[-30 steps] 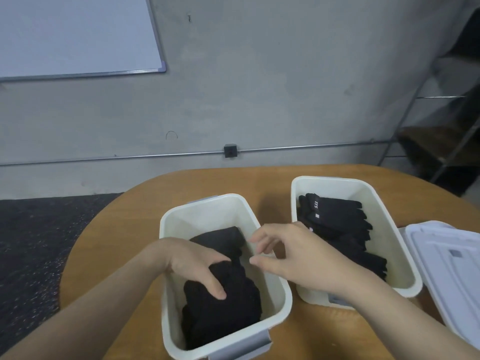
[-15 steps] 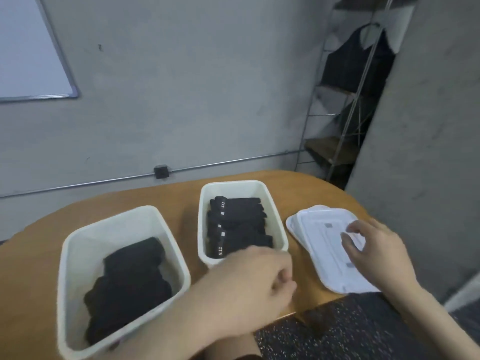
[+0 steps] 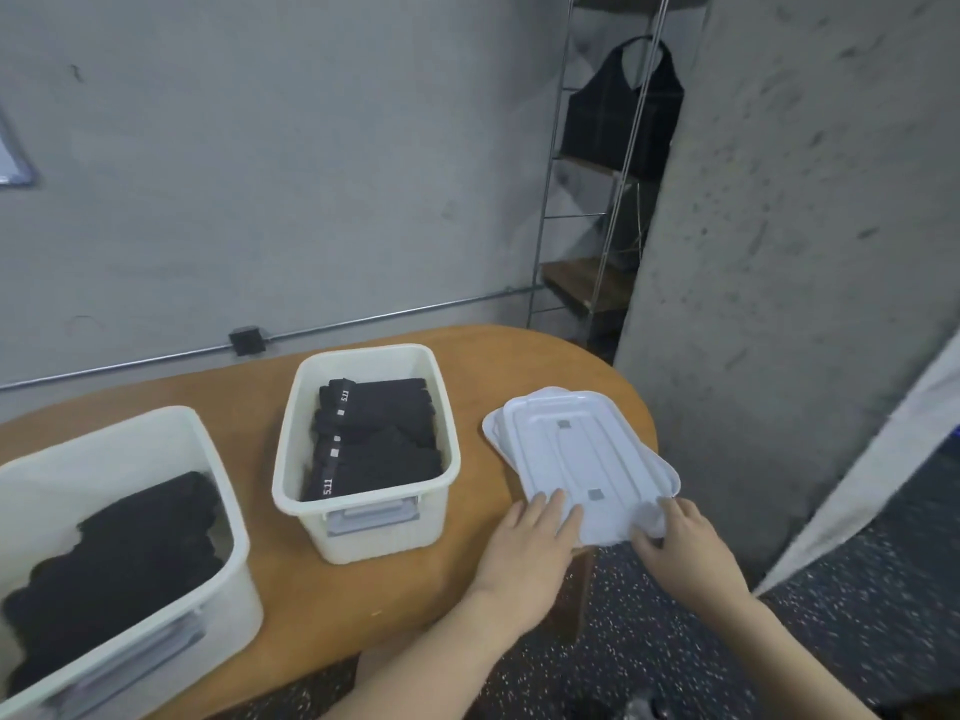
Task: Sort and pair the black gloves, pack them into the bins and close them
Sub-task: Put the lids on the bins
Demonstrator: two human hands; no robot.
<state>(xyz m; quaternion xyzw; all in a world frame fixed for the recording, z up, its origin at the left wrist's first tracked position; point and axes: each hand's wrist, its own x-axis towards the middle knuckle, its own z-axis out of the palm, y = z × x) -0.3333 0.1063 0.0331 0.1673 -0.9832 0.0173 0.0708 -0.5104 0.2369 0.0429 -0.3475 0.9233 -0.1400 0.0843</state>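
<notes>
With the left hand (image 3: 535, 537) flat on the stacked lids (image 3: 582, 459) at lower right and the right hand (image 3: 680, 548) pinching their near corner, both lids may lift together or slide off the counter (image 3: 363, 589) edge.

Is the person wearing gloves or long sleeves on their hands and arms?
No. The left hand and the right hand are both bare, with no gloves, rings, watch or bracelet showing. Both forearms are bare too, as far as the picture shows them; no sleeve reaches into view. Short fingernails show on the left hand.

Both hands (image 3: 540, 537) hold stacked lids (image 3: 582, 459) beside bins (image 3: 363, 511).
</notes>
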